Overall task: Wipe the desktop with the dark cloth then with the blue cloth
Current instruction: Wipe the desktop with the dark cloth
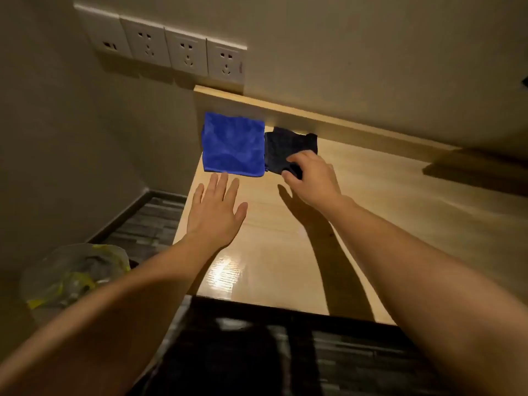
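Note:
A folded blue cloth (233,144) lies at the far left corner of the light wooden desktop (285,252). Right beside it, touching its right edge, lies a crumpled dark cloth (288,147). My right hand (311,175) rests on the near edge of the dark cloth, fingers curled around its front fold. My left hand (215,210) lies flat with fingers spread on the desktop, just in front of the blue cloth, holding nothing.
A row of white wall sockets (171,50) sits above the desk's back rail (314,115). A bin lined with a clear and yellow bag (74,272) stands on the floor at the left. A dark shape (471,170) sits on the desk's right side.

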`<control>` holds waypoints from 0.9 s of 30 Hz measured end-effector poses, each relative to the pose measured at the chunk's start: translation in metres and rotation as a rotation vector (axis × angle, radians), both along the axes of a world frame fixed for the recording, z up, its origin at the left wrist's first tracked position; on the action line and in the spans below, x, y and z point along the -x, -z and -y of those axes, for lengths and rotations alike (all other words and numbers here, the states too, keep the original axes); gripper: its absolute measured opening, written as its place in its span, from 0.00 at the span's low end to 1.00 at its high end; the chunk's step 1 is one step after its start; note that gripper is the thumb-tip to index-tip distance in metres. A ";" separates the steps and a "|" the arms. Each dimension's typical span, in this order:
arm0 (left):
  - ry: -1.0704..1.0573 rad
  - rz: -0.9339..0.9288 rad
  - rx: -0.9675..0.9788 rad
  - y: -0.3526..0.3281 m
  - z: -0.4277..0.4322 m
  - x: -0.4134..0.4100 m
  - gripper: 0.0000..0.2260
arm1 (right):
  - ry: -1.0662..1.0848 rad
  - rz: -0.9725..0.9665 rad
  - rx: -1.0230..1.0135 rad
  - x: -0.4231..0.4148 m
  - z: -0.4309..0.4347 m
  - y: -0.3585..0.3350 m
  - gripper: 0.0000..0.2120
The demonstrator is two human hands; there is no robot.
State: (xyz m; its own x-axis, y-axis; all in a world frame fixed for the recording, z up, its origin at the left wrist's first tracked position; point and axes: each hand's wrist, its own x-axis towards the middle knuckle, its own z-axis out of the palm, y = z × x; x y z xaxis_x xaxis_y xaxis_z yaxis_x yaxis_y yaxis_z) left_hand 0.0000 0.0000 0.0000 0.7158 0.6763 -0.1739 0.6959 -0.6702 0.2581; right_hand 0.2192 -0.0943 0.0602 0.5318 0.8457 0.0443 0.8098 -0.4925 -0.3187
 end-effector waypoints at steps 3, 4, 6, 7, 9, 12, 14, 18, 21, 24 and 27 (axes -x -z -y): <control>-0.017 -0.003 -0.044 0.009 0.000 0.000 0.31 | -0.074 0.014 0.029 -0.023 -0.024 0.013 0.22; -0.017 0.009 -0.062 0.010 0.001 0.002 0.31 | -0.090 0.003 0.033 -0.030 -0.032 0.014 0.23; -0.018 0.022 -0.061 0.013 0.004 0.002 0.31 | -0.129 -0.037 0.039 -0.043 -0.047 0.025 0.23; -0.024 0.022 -0.060 0.013 0.004 0.002 0.30 | -0.144 -0.063 0.046 -0.050 -0.054 0.030 0.23; -0.030 0.024 -0.070 0.014 0.004 0.000 0.30 | -0.164 -0.080 0.081 -0.064 -0.063 0.040 0.24; -0.042 0.009 -0.074 0.013 0.002 -0.004 0.30 | -0.189 -0.016 0.154 -0.076 -0.068 0.056 0.26; -0.049 0.000 -0.083 0.014 0.000 -0.006 0.31 | -0.198 0.045 0.184 -0.078 -0.069 0.066 0.28; -0.055 -0.011 -0.088 0.015 0.002 -0.006 0.30 | -0.172 0.079 0.239 -0.076 -0.070 0.072 0.32; -0.058 -0.011 -0.091 0.015 0.001 -0.007 0.31 | -0.139 0.067 0.249 -0.069 -0.066 0.073 0.35; -0.056 -0.016 -0.091 0.015 -0.002 -0.007 0.31 | -0.123 0.072 0.254 -0.056 -0.057 0.074 0.37; -0.041 -0.026 -0.089 0.016 -0.001 -0.007 0.30 | -0.098 0.061 0.264 -0.039 -0.040 0.076 0.37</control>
